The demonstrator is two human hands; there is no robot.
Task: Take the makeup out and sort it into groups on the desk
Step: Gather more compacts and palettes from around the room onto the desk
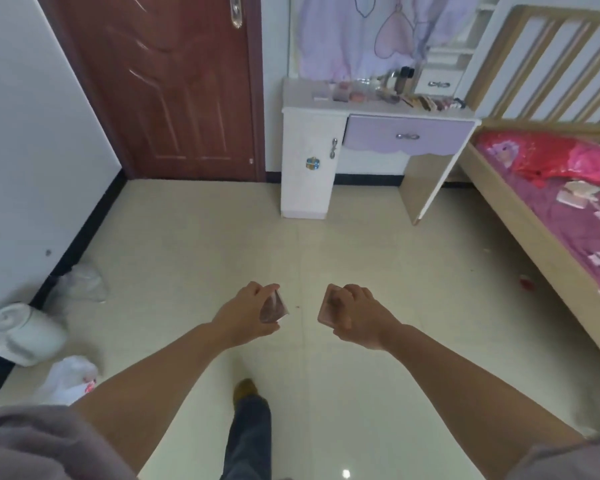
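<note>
My left hand [248, 311] grips a brownish-pink compact case [274, 308] by its edges, out over the floor. In my right hand [355, 315] is a flat pink palette [328, 306], fingers curled over its top. Both hands are held in front of me, apart from each other. The white and lilac desk [295, 98] stands ahead by the far wall. Several makeup items [388, 91] lie in a row along its top: small pink compacts, bottles and a long palette. More flat pink cases [575, 195] lie on the bed.
A wooden bed [520, 209] with a purple sheet and red bag [568, 157] runs along the right. A brown door [160, 84] is left of the desk. A white bin [28, 334] and plastic bags [71, 375] sit by the left wall. Tiled floor lies between me and the desk.
</note>
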